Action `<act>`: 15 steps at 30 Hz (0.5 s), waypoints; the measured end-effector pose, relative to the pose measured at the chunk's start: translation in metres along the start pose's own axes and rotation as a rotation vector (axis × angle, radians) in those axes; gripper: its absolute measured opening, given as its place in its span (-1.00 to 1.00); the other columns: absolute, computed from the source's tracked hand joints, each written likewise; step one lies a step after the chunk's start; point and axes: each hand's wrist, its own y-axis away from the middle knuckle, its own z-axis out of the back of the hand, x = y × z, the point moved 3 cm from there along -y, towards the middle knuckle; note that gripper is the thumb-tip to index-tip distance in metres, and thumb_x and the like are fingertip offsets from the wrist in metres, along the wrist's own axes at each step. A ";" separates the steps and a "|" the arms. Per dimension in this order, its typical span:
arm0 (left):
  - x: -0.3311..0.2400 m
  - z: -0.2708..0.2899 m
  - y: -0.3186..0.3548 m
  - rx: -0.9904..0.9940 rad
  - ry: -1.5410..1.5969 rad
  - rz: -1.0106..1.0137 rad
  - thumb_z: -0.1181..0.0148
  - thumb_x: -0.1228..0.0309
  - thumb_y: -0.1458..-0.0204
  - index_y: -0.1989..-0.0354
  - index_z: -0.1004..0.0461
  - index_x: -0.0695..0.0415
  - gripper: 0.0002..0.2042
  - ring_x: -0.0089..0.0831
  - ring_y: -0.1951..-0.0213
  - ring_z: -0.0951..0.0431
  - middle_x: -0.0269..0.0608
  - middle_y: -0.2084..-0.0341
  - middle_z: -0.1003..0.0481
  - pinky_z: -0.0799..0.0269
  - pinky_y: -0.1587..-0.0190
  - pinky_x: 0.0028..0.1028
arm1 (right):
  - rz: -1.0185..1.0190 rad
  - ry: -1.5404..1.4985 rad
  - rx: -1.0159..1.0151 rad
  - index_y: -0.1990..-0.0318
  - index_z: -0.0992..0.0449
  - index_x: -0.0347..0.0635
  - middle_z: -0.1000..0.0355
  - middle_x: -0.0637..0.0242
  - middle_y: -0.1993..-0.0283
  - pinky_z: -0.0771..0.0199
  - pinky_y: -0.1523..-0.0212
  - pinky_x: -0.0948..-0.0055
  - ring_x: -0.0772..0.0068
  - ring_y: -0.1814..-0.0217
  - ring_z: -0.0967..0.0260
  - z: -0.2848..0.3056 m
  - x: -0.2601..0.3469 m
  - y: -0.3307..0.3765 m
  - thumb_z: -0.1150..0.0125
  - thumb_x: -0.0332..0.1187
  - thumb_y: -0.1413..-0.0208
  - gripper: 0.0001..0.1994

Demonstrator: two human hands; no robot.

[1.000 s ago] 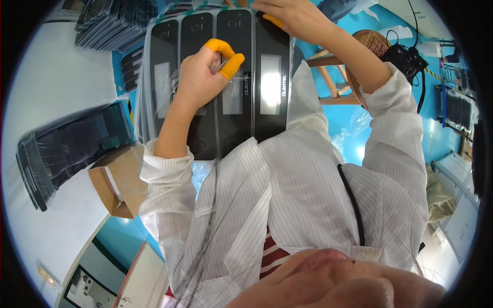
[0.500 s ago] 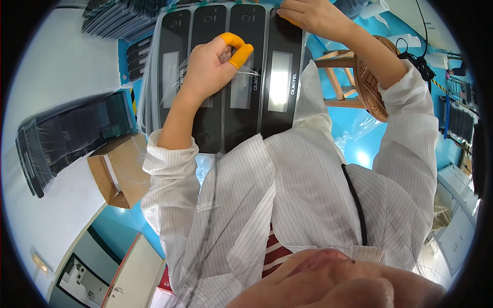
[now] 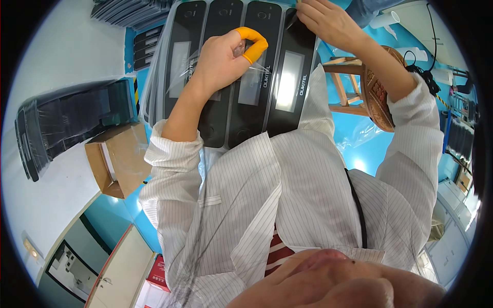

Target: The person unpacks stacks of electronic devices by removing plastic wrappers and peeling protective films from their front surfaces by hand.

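Open brown cardboard box (image 3: 115, 159) left.

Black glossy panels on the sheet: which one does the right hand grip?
The rightmost black panel; the right hand pinches its top corner, unlike the others.

So a sheet of four phone panels (image 3: 241, 77) lies on the person's lap, cardboard box (image 3: 115, 159) to its left, wooden stool (image 3: 349, 87) right, panel stacks (image 3: 67, 126) on the table's (image 3: 56, 56) left part.

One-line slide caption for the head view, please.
Left hand with orange finger cots pinches clear film over black panels; right hand grips the sheet's top edge.
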 end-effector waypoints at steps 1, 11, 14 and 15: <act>-0.002 0.000 0.000 0.044 -0.022 0.034 -0.29 0.45 0.06 0.14 -0.53 0.23 -0.72 -0.47 0.54 -0.45 -0.24 0.56 -0.50 -0.36 0.42 -0.52 | -0.003 0.000 0.003 0.25 -0.45 -0.24 -0.38 0.30 0.34 -0.49 0.23 0.41 0.36 0.33 -0.38 -0.002 0.006 0.005 -0.12 -0.40 -0.01 -0.84; -0.034 -0.004 0.018 0.380 -0.081 -0.277 -0.36 0.14 0.08 0.04 -0.56 0.01 -0.58 -0.32 0.48 -0.46 -0.24 0.61 -0.41 -0.35 0.42 -0.40 | -0.452 -0.994 -0.365 0.12 -0.38 -0.20 -0.42 0.21 0.14 -0.52 0.16 0.36 0.18 0.13 -0.47 0.061 0.101 -0.012 -0.28 -0.58 0.08 -0.67; -0.029 0.004 0.029 0.275 0.347 -0.069 -0.34 0.38 0.02 0.13 -0.57 0.13 -0.73 -0.46 0.34 -0.55 -0.26 0.46 -0.54 -0.47 0.26 -0.48 | -0.943 -0.936 -0.513 0.12 -0.41 -0.24 -0.43 0.32 0.18 -0.46 0.19 0.49 0.44 0.15 -0.43 0.050 0.076 0.003 -0.31 -0.59 0.05 -0.69; -0.026 0.006 0.033 0.168 0.606 0.073 -0.32 0.46 0.00 0.15 -0.56 0.17 -0.77 -0.49 0.28 -0.58 -0.25 0.40 -0.58 -0.50 0.18 -0.51 | -1.128 -0.821 -0.583 0.12 -0.41 -0.26 -0.44 0.31 0.24 -0.44 0.24 0.48 0.50 0.23 -0.43 0.043 0.065 0.011 -0.30 -0.55 0.01 -0.71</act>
